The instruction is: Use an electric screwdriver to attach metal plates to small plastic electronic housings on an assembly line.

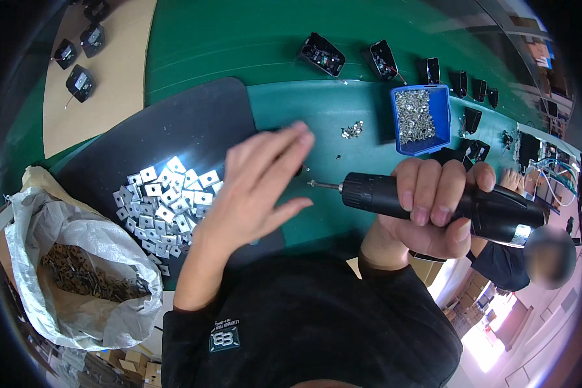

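Right hand [427, 202] clasping the electric screwdriver [376, 196], we should keep its bit [324, 185] off our splayed, seemingly empty left hand [255, 187].

A green table [207, 39] spreads across the view. On its left part lie a tan cardboard sheet [123, 71], bearing several black housings [79, 83], and a dark mat [194, 103] with a loose pile of square metal plates [165, 197]. Farther right sit a small heap of shiny screws [352, 130], a blue bin [441, 113] and a curving row of open black casings [323, 55].
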The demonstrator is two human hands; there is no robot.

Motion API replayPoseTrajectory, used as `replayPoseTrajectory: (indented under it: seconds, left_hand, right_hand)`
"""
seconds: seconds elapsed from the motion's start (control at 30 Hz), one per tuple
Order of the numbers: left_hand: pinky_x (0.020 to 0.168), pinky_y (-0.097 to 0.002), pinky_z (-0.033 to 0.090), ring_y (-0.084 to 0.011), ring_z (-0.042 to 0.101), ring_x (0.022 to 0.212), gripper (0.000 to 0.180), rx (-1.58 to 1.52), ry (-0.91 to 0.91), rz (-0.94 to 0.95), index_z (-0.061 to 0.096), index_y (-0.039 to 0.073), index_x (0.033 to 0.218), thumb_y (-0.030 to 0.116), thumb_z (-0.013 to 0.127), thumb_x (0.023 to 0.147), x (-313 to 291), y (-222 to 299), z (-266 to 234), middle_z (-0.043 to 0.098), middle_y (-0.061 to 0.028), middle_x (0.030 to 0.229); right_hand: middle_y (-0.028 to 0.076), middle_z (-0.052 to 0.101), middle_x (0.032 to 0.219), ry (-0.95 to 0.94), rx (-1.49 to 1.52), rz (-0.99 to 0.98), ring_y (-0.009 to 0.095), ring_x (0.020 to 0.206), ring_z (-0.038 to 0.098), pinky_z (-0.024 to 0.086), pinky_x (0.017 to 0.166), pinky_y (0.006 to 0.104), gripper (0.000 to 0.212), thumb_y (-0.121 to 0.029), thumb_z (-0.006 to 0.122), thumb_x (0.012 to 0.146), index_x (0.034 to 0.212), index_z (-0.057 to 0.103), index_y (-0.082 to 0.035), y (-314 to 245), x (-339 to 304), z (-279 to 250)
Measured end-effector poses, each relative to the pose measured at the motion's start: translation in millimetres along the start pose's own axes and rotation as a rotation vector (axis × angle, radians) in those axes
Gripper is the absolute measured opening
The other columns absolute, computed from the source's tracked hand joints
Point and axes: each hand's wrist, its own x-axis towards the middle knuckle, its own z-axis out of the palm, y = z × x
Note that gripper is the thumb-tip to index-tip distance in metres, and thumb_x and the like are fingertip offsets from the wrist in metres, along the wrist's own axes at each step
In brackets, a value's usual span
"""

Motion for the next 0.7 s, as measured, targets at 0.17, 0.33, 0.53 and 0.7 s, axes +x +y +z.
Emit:
replayPoseTrajectory:
  seconds: [0.17, 0.33, 0.53, 0.7]
  left_hand:
    - [0.096, -0.0412, 0.032, -0.0281, 0.043, 0.119, 0.087, 0.319, -0.076, -0.121, 0.042, 0.007, 0.131, 0.014, 0.079, 0.053, 1.7, -19.4, 2.1, 0.046, -0.0115, 0.130]
    - [0.092, -0.0400, 0.034, -0.0262, 0.049, 0.106, 0.074, 0.278, -0.014, -0.095, 0.050, 0.009, 0.123, 0.016, 0.078, 0.055, 5.2, -28.1, 10.9, 0.054, -0.0086, 0.112]
    - [0.090, -0.0395, 0.034, -0.0250, 0.050, 0.097, 0.068, 0.237, 0.021, -0.074, 0.052, 0.011, 0.121, 0.019, 0.076, 0.058, 6.9, -30.4, 11.9, 0.053, -0.0069, 0.101]
    - [0.088, -0.0391, 0.034, -0.0245, 0.050, 0.096, 0.068, 0.220, 0.032, -0.083, 0.053, 0.011, 0.120, 0.019, 0.076, 0.057, 6.6, -31.4, 12.4, 0.053, -0.0065, 0.100]
  right_hand:
    - [0.001, 0.048, 0.065, 0.146, -0.095, 0.003, 0.015, 0.055, 0.048, 0.043, 0.056, 0.0324, 0.049, -0.016, 0.065, 0.078, 0.117, 0.036, -0.014, 22.9, 0.6, 10.2]
    - [0.001, 0.048, 0.066, 0.154, -0.207, 0.014, 0.015, 0.056, 0.049, 0.044, 0.058, 0.0329, 0.047, -0.016, 0.068, 0.077, 0.111, 0.035, -0.015, 40.2, -2.3, 5.7]
    - [0.002, 0.049, 0.066, 0.123, -0.201, -0.018, 0.015, 0.057, 0.050, 0.046, 0.058, 0.0325, 0.045, -0.010, 0.065, 0.078, 0.111, 0.035, -0.013, 49.5, -0.1, 6.0]
    - [0.003, 0.049, 0.066, 0.098, -0.208, -0.025, 0.016, 0.056, 0.050, 0.046, 0.058, 0.0327, 0.044, -0.007, 0.062, 0.078, 0.112, 0.034, -0.012, 53.7, -0.3, 4.2]
